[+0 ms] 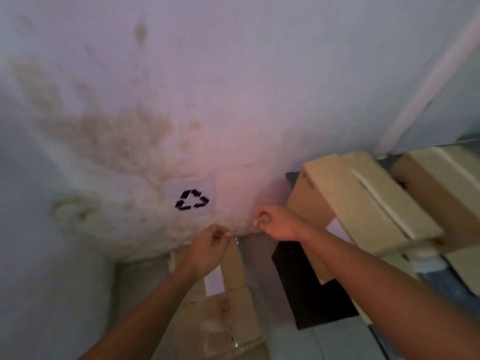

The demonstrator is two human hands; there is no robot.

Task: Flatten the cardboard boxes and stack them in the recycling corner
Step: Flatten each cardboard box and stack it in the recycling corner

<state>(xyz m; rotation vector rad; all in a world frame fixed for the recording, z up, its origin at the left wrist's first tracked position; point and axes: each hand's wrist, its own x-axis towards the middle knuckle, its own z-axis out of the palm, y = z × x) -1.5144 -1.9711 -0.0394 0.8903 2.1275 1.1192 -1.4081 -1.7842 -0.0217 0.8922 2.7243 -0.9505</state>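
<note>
Both hands, left (pixel 207 248) and right (pixel 275 224), hovered with fingers curled narrow, holding nothing visible, above flattened cardboard (pixel 228 307) lying below a stained, blistered wall (pixel 130 113) bearing a recycling sign (pixel 192 200); taped boxes (pixel 363 201) stood right

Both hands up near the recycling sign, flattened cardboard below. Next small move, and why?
Probably turn to the taped box on the right: it looks unflattened, while both hands, left and right, seem to hold nothing above the flattened cardboard.
</note>
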